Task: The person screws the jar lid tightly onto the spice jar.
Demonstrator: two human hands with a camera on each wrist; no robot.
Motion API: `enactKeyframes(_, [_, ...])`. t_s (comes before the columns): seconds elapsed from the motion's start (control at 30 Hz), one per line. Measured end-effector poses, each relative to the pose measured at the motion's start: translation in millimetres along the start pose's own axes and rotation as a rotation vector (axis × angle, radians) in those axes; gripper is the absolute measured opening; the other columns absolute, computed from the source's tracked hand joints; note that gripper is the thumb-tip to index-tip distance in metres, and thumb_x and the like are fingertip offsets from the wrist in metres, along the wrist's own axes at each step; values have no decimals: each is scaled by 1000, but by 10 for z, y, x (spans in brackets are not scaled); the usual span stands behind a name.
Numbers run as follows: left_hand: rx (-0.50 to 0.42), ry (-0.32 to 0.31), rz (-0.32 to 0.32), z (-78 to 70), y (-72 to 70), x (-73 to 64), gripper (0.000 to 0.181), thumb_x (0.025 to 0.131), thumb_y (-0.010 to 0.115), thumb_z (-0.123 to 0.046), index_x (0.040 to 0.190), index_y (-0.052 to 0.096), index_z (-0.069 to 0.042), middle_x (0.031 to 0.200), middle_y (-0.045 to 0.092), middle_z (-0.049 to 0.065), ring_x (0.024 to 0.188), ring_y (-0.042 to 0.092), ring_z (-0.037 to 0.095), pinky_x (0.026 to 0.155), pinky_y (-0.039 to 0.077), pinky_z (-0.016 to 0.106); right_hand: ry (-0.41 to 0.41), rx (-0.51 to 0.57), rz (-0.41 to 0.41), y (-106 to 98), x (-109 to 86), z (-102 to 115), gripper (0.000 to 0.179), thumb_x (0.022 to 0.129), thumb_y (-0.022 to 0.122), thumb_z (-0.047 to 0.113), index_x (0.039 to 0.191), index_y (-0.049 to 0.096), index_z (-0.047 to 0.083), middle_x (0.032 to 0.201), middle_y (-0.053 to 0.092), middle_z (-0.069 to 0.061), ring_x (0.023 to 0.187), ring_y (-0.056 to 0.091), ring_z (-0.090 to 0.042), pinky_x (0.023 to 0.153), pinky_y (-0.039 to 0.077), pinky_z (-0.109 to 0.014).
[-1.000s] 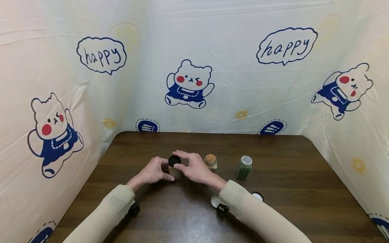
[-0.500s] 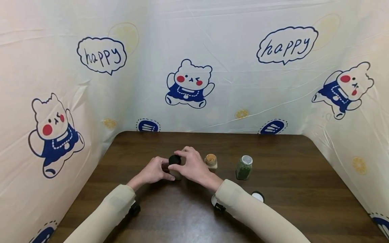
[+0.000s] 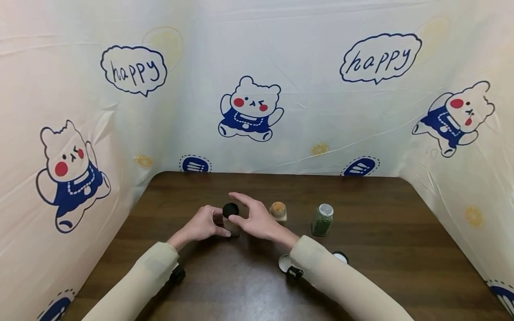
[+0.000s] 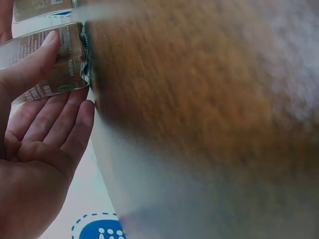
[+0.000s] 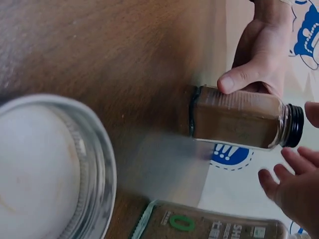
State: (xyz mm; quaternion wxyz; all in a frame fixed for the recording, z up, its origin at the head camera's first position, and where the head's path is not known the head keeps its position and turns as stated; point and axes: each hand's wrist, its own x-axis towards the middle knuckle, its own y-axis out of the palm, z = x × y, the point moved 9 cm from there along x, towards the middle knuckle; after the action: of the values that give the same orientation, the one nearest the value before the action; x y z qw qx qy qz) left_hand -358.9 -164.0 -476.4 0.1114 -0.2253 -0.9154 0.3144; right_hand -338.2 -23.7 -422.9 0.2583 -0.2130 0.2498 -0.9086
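Observation:
My left hand [image 3: 202, 223] grips a square glass spice jar of brown powder [image 5: 237, 119], which stands upright on the table. In the left wrist view its thumb lies across the jar's printed label [image 4: 35, 89]. A black screw lid [image 3: 230, 210] sits on the jar's neck. My right hand [image 3: 259, 218] is spread around this lid, its thumb at the near side and its index finger raised clear of it. Just right of the hand stands a jar with an orange-brown top [image 3: 279, 213], partly hidden by the hand.
Farther right stands a jar of green flakes [image 3: 321, 223] with a silvery top. Two round lids, one with a pale inside [image 3: 284, 264] and one white with a dark rim [image 3: 341, 257], lie near the right sleeve, which partly covers them. A printed curtain [image 3: 249, 44] surrounds the brown table [image 3: 241, 285].
Half a second ago the right hand's fingers pinched the black lid; now they have spread and the index finger has lifted off. The left hand and jar stay in place.

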Motion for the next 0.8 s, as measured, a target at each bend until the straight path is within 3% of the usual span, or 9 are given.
enactKeyframes(0.23, [32,-8,-1,11,-16,9,27,76,97,-14,95,78,-11,74,66,-3,71,58,18,67,48,31,-25,8,66,36,15,16,55,104,67,7,157,51,15,165,41,-4,152,33,-14,119,36,-42])
enactKeyframes(0.47, [41,-15,4,16,-1,9,27,76,97,-14,93,77,-10,73,64,-3,71,57,18,67,47,33,-15,16,59,35,-2,15,52,104,64,3,154,55,16,165,41,-7,152,36,-20,117,38,-45])
enactKeyframes(0.8, [35,-5,5,2,-2,16,28,76,97,-15,97,79,-13,76,67,-4,73,61,17,71,50,32,-62,-94,12,2,26,67,43,102,70,7,145,63,9,153,56,-10,149,42,-20,118,38,-43])
